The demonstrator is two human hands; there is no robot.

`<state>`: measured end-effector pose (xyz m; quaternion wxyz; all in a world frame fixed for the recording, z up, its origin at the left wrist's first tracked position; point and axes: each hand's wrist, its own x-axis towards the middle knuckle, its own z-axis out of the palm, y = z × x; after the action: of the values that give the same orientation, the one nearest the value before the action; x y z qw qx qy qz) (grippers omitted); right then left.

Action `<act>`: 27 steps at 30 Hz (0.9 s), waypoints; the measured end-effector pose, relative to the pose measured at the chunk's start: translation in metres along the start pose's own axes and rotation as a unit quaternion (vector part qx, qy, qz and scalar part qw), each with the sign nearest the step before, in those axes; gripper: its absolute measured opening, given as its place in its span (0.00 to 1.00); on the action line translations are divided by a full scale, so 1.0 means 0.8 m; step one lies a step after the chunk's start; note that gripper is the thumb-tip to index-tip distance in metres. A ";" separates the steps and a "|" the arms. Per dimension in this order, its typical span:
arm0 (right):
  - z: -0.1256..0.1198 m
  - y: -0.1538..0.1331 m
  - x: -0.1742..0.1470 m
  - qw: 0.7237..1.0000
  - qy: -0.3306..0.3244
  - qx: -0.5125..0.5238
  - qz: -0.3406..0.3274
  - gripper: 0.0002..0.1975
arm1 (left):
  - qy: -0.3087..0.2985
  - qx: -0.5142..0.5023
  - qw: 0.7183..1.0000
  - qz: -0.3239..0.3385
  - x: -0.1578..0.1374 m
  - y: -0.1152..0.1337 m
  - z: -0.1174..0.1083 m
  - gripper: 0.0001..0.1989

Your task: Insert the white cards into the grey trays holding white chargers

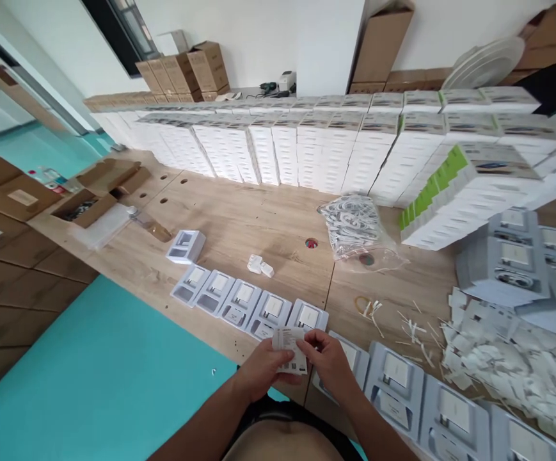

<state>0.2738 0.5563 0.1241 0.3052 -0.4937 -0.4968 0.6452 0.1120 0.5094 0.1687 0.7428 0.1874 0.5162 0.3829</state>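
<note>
My left hand (270,368) is closed round a small stack of white printed leaflets (290,352), its thumb lying across the front. At the stack's upper right edge, my right hand (328,355) pinches the paper between thumb and curled fingers. Below and beside my hands runs a row of grey plastic trays along the table edge. One tray (272,308) just beyond my left hand holds a white device and a folded leaflet. To the right, another tray (395,378) carries the same kind of contents. The tray (219,286) further left has a device but a bare lower compartment.
Stacked white boxes (278,150) line the table's back. A plastic bag of white cables (354,221), white adapters (260,265) and a stack of trays (186,246) sit mid-table. Loose white pieces (522,365) heap at right. Brown cartons (18,256) stand left.
</note>
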 end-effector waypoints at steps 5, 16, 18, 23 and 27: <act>0.040 -0.009 0.018 0.997 0.056 -0.040 -0.034 0.16 | -0.001 0.026 1.000 -0.007 0.015 0.032 -0.049 0.22; 0.198 -0.040 0.062 0.983 0.182 -0.006 0.025 0.18 | -0.088 -0.036 0.992 -0.084 0.025 0.117 -0.248 0.23; 0.228 -0.039 0.067 0.985 0.170 0.020 0.036 0.18 | -0.109 -0.022 0.990 -0.084 0.023 0.124 -0.270 0.22; 0.296 -0.037 0.074 0.986 0.153 0.054 0.042 0.18 | -0.109 0.003 0.994 -0.026 0.020 0.132 -0.295 0.21; 0.318 -0.040 0.073 0.988 0.139 0.067 0.006 0.17 | -0.081 -0.003 0.997 0.012 0.019 0.138 -0.299 0.17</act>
<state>0.0124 0.5317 0.1397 0.4000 -0.5603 -0.4015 0.6041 -0.1448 0.5634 0.1384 0.7779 0.2220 0.4513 0.3767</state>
